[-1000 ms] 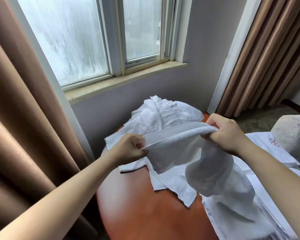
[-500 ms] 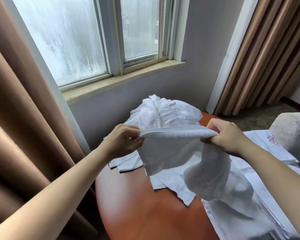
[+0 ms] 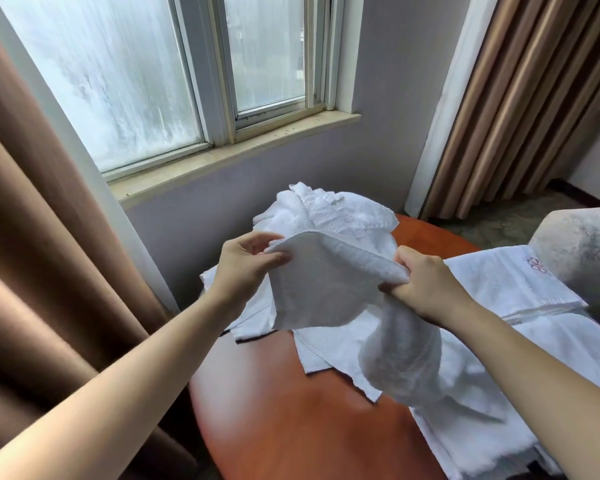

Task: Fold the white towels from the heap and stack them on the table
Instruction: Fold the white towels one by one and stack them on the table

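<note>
Left hand [image 3: 246, 268] and right hand [image 3: 426, 289] are clenched on one towel [image 3: 326, 289] — not yet folded (heap [image 3: 329, 216] is seen behind).

We have raised our left hand [image 3: 246, 268], lifting one corner of the towel [image 3: 326, 285]; its top edge now slopes down toward our right hand [image 3: 426, 282], drawn slightly inward.
</note>
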Action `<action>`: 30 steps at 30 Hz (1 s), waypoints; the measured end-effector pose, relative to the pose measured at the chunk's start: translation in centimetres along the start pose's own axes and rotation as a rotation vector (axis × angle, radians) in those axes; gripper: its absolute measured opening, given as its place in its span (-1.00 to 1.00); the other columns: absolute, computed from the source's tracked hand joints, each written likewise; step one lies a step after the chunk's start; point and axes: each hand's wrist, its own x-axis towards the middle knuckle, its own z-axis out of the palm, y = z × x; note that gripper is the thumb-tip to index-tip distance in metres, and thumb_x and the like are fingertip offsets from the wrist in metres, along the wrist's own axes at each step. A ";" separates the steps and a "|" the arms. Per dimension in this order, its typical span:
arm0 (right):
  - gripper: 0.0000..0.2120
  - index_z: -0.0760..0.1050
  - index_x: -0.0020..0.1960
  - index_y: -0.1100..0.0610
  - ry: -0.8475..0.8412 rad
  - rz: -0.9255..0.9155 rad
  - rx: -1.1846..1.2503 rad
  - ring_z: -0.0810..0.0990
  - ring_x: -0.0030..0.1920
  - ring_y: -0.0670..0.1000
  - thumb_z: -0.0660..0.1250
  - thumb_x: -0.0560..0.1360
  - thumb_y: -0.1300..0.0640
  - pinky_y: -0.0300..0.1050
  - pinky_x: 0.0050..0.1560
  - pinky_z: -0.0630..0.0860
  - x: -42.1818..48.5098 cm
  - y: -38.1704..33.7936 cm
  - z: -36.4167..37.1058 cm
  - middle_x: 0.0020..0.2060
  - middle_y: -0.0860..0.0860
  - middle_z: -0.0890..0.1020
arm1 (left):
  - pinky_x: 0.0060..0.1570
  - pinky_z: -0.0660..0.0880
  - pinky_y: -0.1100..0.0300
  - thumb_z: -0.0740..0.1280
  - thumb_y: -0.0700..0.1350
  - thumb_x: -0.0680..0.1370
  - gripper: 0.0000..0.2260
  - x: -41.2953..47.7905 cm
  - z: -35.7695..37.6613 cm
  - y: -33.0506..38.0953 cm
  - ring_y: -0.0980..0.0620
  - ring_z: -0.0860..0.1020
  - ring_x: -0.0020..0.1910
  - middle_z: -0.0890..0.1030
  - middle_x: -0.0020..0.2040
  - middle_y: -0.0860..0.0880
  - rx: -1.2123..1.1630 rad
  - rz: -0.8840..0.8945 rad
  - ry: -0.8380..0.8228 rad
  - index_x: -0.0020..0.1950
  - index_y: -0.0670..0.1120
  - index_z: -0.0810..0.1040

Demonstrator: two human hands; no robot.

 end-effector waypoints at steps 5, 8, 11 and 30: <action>-0.69 0.38 -0.27 0.09 0.011 0.041 0.065 0.45 -0.21 0.08 0.53 0.34 0.09 -0.06 -0.25 0.35 0.1 1.1 -0.3 -0.30 0.04 0.53 | -0.06 0.55 0.18 0.49 -0.40 0.29 -0.81 -0.2 -1.1 -0.2 0.02 0.59 -0.24 0.65 -0.26 -0.06 -0.164 -0.122 0.007 -0.25 -0.12 0.67; -0.72 0.44 -0.25 0.14 0.000 0.059 0.071 0.50 -0.18 0.09 0.54 0.32 0.10 -0.05 -0.20 0.40 0.2 1.6 -0.5 -0.28 0.04 0.57 | -0.18 0.55 0.28 0.51 -0.35 0.25 -0.83 -0.5 -1.2 -0.1 0.07 0.58 -0.30 0.62 -0.28 -0.08 -0.113 -0.135 0.011 -0.24 -0.20 0.60; -0.72 0.44 -0.26 0.17 -0.011 0.064 0.085 0.49 -0.18 0.10 0.55 0.32 0.11 -0.07 -0.22 0.37 0.2 1.8 -0.6 -0.27 0.08 0.57 | -0.26 0.50 0.32 0.53 -0.36 0.29 -0.79 -0.6 -1.3 0.0 0.07 0.51 -0.34 0.54 -0.30 -0.10 -0.009 -0.139 0.011 -0.29 -0.18 0.52; -0.80 0.53 -0.23 0.02 -0.534 0.122 -0.088 0.59 -0.16 -0.04 0.55 0.27 0.13 -0.20 -0.22 0.48 -2.3 3.1 2.1 -0.25 -0.03 0.61 | -0.26 0.34 0.19 0.31 -0.31 0.55 -0.73 0.1 -3.0 -0.7 0.12 0.38 -0.32 0.44 -0.29 0.04 0.361 0.083 0.084 -0.17 0.04 0.38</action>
